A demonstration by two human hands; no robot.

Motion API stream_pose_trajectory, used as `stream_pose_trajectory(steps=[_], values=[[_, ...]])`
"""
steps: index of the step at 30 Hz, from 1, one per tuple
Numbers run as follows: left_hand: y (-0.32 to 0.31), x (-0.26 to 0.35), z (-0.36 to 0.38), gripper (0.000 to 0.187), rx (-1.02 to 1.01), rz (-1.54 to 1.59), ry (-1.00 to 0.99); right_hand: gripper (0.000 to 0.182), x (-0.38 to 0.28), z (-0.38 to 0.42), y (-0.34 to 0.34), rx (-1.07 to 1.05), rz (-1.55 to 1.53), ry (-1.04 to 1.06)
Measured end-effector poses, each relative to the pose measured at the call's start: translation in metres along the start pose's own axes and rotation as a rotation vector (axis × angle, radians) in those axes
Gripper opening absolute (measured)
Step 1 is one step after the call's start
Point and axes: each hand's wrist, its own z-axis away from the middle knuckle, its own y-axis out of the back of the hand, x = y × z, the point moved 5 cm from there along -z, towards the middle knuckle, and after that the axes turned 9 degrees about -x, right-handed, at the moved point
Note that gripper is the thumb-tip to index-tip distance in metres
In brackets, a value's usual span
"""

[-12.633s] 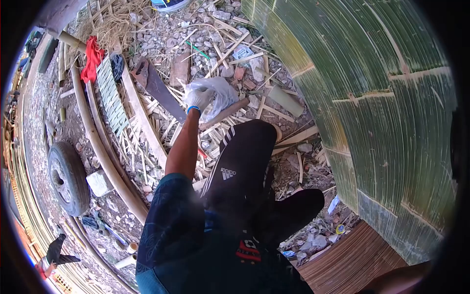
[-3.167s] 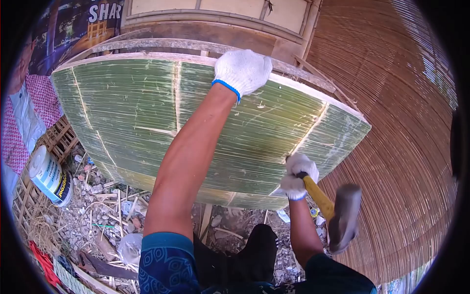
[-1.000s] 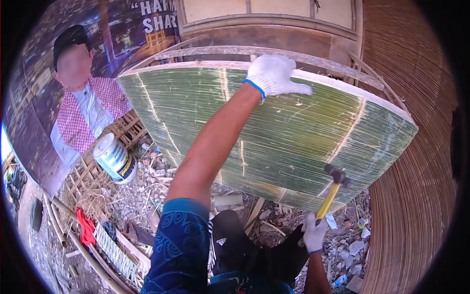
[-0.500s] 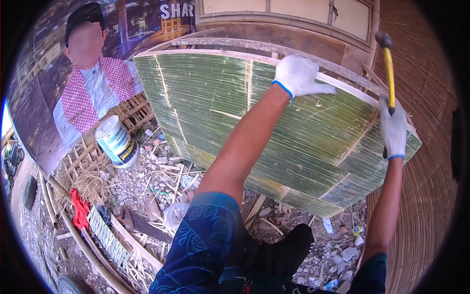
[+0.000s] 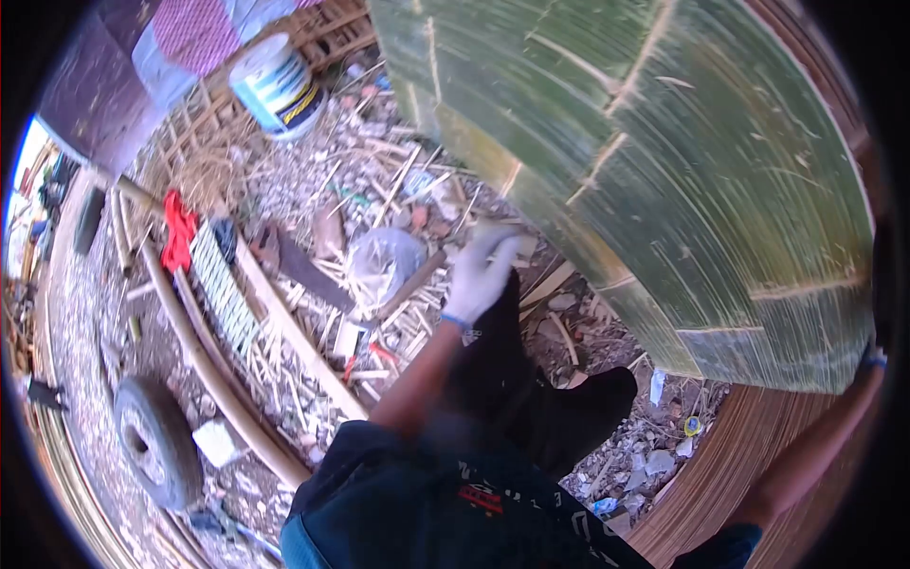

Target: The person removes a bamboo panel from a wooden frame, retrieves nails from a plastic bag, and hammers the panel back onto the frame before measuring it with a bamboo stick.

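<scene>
My left hand [image 5: 479, 270], in a white glove with a blue cuff, hangs blurred over the littered ground, fingers apart and holding nothing. It is just right of a clear plastic bag [image 5: 384, 261] and a wooden stick lying under it. The big green bamboo panel [image 5: 682, 171] fills the upper right. My right arm [image 5: 815, 446] reaches up along the panel's lower right corner. Only the blue cuff of its glove [image 5: 874, 358] shows, and the hand itself is lost in the dark rim. No hammer is visible.
A saw blade [image 5: 303, 270], a green slatted piece [image 5: 223, 289] and a red cloth [image 5: 175, 228] lie among bamboo scraps. A white paint bucket [image 5: 275, 85] stands at the top. Long bamboo poles [image 5: 209, 370], a tyre [image 5: 152, 441] and a brown woven mat [image 5: 720, 474] surround me.
My left hand has left the panel's top edge and dropped toward the plastic bag. My view has tilted down to the ground. The raised hammer and right hand have gone out of sight.
</scene>
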Motion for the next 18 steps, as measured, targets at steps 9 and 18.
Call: stream_pose_trajectory(steps=[9, 18], values=[[0.159, -0.194, 0.101, 0.031, 0.457, -0.734, 0.464, 0.057, -0.021, 0.015, 0.004, 0.091, 0.144, -0.014], [0.105, -0.286, 0.066, 0.043, 0.056, -0.755, 0.743, 0.046, -0.025, 0.012, 0.005, 0.013, 0.204, -0.085]])
